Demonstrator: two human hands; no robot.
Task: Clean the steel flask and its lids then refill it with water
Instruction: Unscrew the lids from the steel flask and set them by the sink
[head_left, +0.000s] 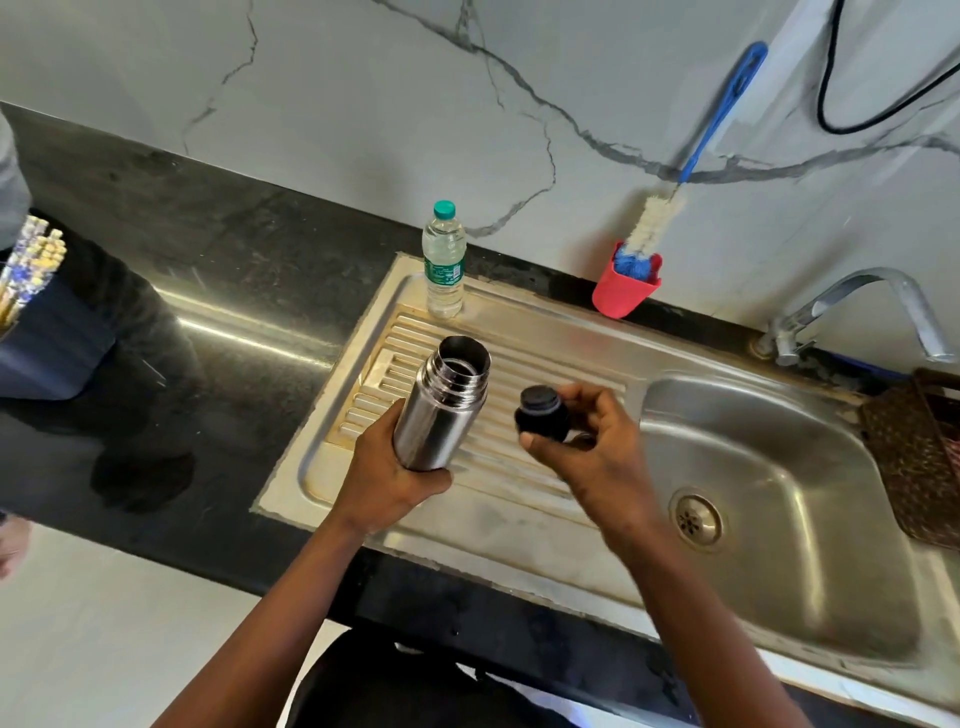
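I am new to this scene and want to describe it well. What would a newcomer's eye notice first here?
The open steel flask, gripped by the left hand over the ribbed drainboard, draws the eye first. Beside it, the right hand holds its black lid. Behind, a blue-handled bottle brush stands in a red holder against the wall.

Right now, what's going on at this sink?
A person stands at a kitchen counter with the steel flask open. The left hand grips the flask body, holding it tilted over the ribbed drainboard. The right hand holds the black lid, off the flask. A capped plastic water bottle stands at the back of the drainboard, and a bottle brush sits in a red holder by the wall. No water shows at the tap.
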